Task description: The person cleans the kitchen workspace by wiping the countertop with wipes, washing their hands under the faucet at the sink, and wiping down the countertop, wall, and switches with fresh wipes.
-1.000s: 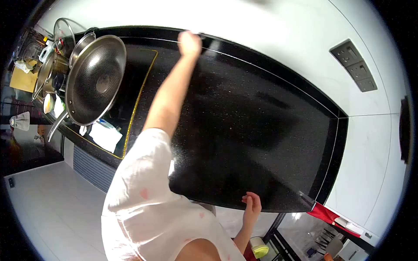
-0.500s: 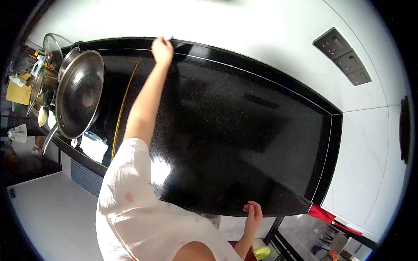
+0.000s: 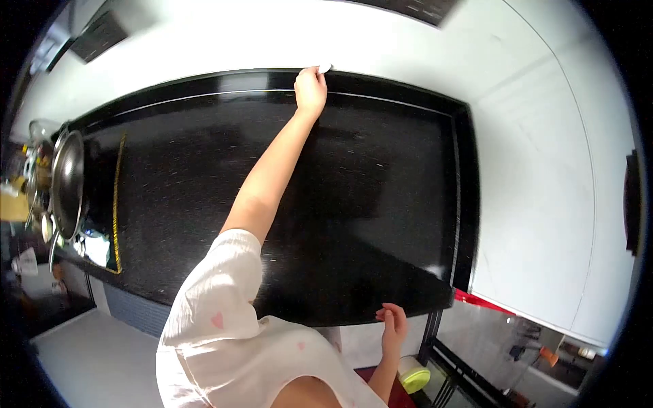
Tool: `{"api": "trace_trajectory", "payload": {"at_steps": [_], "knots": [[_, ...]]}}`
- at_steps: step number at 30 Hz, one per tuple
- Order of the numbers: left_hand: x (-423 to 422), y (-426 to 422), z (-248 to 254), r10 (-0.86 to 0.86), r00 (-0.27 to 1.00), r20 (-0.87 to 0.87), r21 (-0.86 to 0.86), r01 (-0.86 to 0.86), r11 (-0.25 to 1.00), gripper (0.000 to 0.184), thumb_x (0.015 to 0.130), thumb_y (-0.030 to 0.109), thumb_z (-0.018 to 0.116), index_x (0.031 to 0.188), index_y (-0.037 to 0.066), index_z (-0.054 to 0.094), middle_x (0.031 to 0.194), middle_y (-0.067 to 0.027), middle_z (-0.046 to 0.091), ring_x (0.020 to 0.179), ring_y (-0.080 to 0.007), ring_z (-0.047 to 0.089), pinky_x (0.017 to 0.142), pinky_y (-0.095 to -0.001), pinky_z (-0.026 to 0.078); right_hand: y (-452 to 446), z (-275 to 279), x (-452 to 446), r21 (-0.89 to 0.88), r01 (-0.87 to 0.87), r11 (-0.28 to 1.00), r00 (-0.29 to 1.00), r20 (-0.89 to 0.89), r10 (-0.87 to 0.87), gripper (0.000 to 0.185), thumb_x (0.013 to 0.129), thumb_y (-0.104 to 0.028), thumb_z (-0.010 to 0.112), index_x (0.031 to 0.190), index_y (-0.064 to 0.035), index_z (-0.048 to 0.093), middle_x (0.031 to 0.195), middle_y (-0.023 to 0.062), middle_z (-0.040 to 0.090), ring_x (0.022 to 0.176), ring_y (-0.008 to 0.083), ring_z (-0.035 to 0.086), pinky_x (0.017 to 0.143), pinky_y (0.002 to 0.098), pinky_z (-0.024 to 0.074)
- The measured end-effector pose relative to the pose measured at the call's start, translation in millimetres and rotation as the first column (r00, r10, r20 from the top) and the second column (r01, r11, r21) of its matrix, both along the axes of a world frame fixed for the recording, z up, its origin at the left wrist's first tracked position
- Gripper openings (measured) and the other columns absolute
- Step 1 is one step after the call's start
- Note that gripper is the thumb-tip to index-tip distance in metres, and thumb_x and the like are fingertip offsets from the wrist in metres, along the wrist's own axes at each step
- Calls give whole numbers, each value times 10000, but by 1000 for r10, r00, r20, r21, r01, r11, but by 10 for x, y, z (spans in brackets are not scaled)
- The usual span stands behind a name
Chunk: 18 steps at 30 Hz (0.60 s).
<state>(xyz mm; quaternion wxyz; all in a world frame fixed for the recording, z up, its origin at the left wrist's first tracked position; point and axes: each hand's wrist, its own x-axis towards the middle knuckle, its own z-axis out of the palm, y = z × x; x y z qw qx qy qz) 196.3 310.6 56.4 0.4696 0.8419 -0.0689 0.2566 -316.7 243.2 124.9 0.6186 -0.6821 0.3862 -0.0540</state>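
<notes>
My left hand point(image 3: 311, 92) reaches to the far edge of the black countertop point(image 3: 204, 183), its fingers closed around a small white piece point(image 3: 325, 68) that I cannot make out exactly. The piece meets the white wall point(image 3: 258, 41) just over the black raised edge strip point(image 3: 394, 88). Close to the counter's front edge, my right hand point(image 3: 393, 323) hangs with loosely bent fingers a little apart, and nothing shows in it.
A frying pan point(image 3: 68, 183) sits at the far left on the stove, among other pots. Dark wall sockets point(image 3: 415, 8) are cut off at the top. A red cloth point(image 3: 481, 301) lies by the right corner. Below is a container with a yellow-green lid point(image 3: 416, 381).
My left hand has slid right along the foot of the wall with the white piece. The view has turned, so the pan sits farther left. My right hand stays low near the front edge.
</notes>
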Motion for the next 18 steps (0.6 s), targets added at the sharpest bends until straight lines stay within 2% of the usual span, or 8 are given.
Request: {"api": "trace_trajectory", "payload": {"at_steps": [5,10,14,18], "knots": [[-339,-1502,32,-157,988,-13,64,157,985,154,758,101,508,782,-25,593,741,-211,562,728,-352,546,665,-419,432,-796,27,-520,-19,166,986,986,-3,-166,160,852,-102,461,925,18,538,766,63,561,710,127,527,664,248,436],[-564,-2757,-28,-273,960,55,125,265,956,165,767,101,490,787,-19,602,751,-203,575,732,-346,557,687,-423,444,-1205,34,-872,-52,298,953,952,-50,-301,156,852,-93,457,912,23,542,755,68,558,701,135,529,663,254,440],[-626,-3396,-40,-317,947,-46,243,318,916,163,764,92,470,804,2,601,788,-191,566,733,-348,566,674,-411,464,-1421,-33,-1085,-43,388,921,918,-69,-390,164,852,-101,461,908,30,543,751,76,558,699,140,532,664,259,446],[-632,-3634,-37,-349,936,-34,230,348,909,156,747,93,484,750,-1,609,790,-187,575,733,-348,569,685,-410,463,-1539,-66,-1182,-34,425,904,902,-73,-427,167,851,-104,468,912,31,544,751,80,556,703,142,535,668,260,447]]}}
